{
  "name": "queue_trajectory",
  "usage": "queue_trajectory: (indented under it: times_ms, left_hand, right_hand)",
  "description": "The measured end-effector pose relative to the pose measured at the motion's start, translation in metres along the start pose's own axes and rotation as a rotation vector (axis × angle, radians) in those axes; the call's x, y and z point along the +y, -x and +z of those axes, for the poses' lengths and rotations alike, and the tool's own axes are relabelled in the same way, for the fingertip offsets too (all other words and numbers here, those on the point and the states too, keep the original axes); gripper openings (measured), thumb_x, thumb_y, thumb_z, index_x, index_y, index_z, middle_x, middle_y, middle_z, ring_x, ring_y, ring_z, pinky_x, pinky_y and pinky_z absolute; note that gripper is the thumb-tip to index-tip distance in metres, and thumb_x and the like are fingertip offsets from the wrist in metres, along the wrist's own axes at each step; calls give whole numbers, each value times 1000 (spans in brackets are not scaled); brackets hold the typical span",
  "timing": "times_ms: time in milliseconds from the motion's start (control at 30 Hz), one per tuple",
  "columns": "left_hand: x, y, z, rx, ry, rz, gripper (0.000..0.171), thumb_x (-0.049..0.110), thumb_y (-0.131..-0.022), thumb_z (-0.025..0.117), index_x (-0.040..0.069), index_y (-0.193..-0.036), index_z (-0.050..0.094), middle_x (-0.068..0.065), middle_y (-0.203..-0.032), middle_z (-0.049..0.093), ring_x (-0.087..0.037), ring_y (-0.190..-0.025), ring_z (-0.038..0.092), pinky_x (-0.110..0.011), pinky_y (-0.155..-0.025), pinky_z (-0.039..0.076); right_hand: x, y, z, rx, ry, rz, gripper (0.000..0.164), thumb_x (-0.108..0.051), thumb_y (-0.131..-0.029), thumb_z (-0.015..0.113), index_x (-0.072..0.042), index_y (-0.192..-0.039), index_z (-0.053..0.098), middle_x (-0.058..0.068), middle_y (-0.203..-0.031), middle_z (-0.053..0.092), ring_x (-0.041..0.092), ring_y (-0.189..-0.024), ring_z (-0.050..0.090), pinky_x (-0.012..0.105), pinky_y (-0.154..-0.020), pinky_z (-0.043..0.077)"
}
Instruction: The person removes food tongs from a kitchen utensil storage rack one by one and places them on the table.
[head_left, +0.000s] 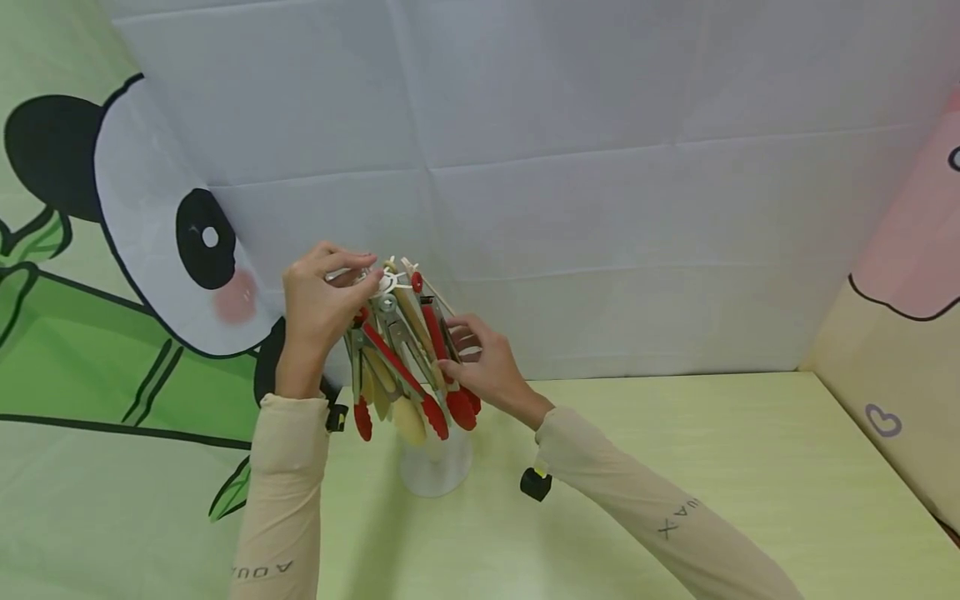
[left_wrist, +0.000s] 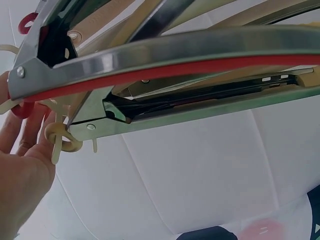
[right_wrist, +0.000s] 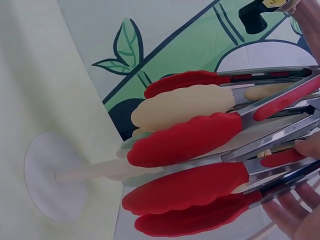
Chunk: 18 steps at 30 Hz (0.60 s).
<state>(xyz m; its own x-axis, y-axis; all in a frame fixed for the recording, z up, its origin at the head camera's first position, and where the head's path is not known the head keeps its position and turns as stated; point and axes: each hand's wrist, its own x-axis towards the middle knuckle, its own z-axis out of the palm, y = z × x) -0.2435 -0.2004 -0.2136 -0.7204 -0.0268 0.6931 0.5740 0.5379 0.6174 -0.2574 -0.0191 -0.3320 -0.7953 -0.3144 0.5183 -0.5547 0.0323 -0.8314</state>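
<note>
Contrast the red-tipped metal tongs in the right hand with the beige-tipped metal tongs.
The red-tipped metal tongs have red tips and grips; the beige-tipped metal tongs have beige ones. The right hand holds the red pair, not the beige pair. Both point tips down.

A pale sheet [head_left: 570, 100] (fold lines run across it) fills the top and middle of the frame. At left, a cartoon panda face [head_left: 142, 200] sits above green bamboo [head_left: 82, 346]; at far right, a pink shape [head_left: 911, 225] and purple heart [head_left: 883, 421] show. Below, soft shadows [head_left: 382, 525] streak the yellow-green worktop [head_left: 787, 458].
</note>
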Motion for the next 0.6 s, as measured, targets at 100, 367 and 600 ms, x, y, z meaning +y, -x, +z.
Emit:
queue_trajectory:
  times_ms: [100, 367, 600]
  left_hand:
    - [3, 0, 0, -4, 2, 1, 17, 2, -73, 67, -8, -86, 68, -15, -82, 54, -30, -82, 57, -32, -76, 48]
    - [4, 1, 1, -8, -26, 10, 16, 3, -74, 67, -6, -87, 68, -12, -81, 54, -27, -82, 56, -34, -77, 48]
    - [2, 1, -2, -14, -18, 7, 16, 4, -74, 67, -6, -87, 68, -11, -82, 54, -18, -80, 57, -25, -76, 48]
  right_hand:
    - [-8, 1, -4, -4, 3, -8, 42, -1, -76, 64, 1, -115, 47, 23, -98, 55, 37, -87, 55, 43, -75, 48]
    - [-12, 4, -10, 8, 26, -6, 41, -2, -77, 64, -1, -114, 48, 20, -99, 55, 34, -88, 54, 43, -76, 48]
    - [-18, 6, -16, 14, 39, -18, 41, -1, -76, 64, -1, -114, 48, 19, -97, 56, 34, -86, 55, 42, -74, 49]
